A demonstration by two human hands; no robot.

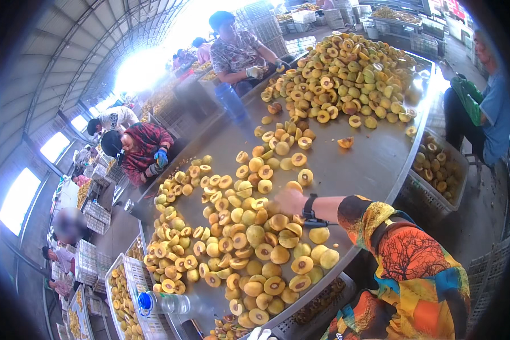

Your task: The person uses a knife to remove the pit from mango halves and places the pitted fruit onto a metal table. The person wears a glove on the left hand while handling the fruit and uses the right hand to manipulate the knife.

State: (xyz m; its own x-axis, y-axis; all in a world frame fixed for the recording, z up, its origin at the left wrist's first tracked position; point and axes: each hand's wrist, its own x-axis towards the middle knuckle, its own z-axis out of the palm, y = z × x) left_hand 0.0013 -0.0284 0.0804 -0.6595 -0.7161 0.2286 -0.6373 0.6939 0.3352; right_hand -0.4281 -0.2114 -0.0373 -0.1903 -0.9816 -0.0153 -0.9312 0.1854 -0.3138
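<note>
My bare right hand (287, 201), a black band on its wrist, reaches over the halved yellow stone fruit (263, 251) spread on a metal-topped table (255, 138). The hand is blurred, so whether its fingers hold a piece is unclear. Many halves lie cut side up, showing brown centres. At the bottom edge, only the white-gloved fingertips of what appears to be my left hand (260, 334) show, beside small fruit scraps (227, 328). The rest of that hand is out of view.
A larger fruit heap (344, 76) covers the far end. A clear bottle (170, 302) and a blue bottle (230, 102) are at the table's edges. Fruit-filled crates (461, 202) (129, 276) flank it. Co-workers sit across (238, 55), left (138, 148) and right (495, 110).
</note>
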